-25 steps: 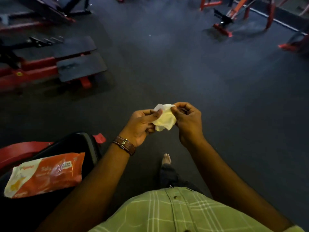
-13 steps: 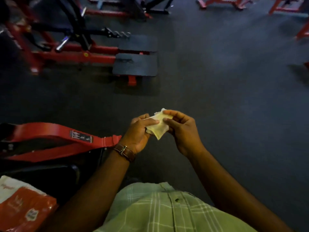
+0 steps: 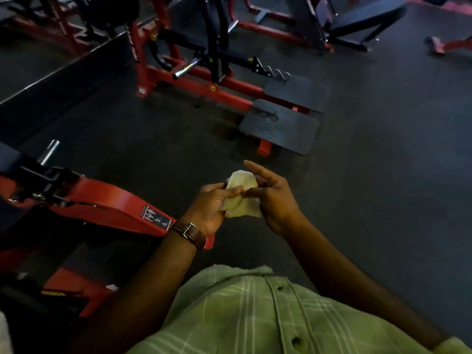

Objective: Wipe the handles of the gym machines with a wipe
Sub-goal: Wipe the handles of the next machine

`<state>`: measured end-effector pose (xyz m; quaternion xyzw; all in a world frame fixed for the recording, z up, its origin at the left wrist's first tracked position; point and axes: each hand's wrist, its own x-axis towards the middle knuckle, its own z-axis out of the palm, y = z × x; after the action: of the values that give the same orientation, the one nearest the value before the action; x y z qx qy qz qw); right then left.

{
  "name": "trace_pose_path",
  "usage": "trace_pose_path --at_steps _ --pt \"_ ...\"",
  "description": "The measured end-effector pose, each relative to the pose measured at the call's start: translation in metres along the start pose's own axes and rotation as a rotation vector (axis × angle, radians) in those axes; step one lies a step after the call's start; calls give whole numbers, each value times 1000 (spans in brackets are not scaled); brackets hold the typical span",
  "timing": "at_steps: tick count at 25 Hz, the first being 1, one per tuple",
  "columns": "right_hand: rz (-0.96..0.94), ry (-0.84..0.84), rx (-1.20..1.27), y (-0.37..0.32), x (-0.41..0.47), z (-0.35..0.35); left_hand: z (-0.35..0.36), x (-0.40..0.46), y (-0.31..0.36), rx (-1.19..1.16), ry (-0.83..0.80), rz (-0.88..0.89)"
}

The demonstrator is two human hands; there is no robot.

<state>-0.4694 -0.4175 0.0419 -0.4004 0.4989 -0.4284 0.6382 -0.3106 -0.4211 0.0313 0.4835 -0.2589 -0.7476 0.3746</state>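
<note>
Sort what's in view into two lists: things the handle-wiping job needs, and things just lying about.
For the job:
wipe, held between left hand and right hand
chrome handle on the red machine

Lying about:
footplates
bench
wristwatch

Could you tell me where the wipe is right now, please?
In the head view, the wipe sits centre frame, held between the left hand and right hand, above the dark floor.

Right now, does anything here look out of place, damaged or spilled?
Nothing stands out. The wipe is crumpled between the left hand and right hand, touching no machine. The floor shows no spill.
</note>
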Motion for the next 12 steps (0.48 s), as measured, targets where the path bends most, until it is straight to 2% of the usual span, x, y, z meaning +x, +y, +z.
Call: trace_pose_path --at_steps 3,6,8,12 --pt "77 67 74 -25 69 5 -4 48 51 -48 50 56" --pt "187 13 117 -49 129 7 -21 88 94 17 77 124" --pt "240 -17 60 -60 162 7 -31 106 115 70 111 136" --pt "274 -124 16 -76 250 17 -56 160 154 -60 346 196"
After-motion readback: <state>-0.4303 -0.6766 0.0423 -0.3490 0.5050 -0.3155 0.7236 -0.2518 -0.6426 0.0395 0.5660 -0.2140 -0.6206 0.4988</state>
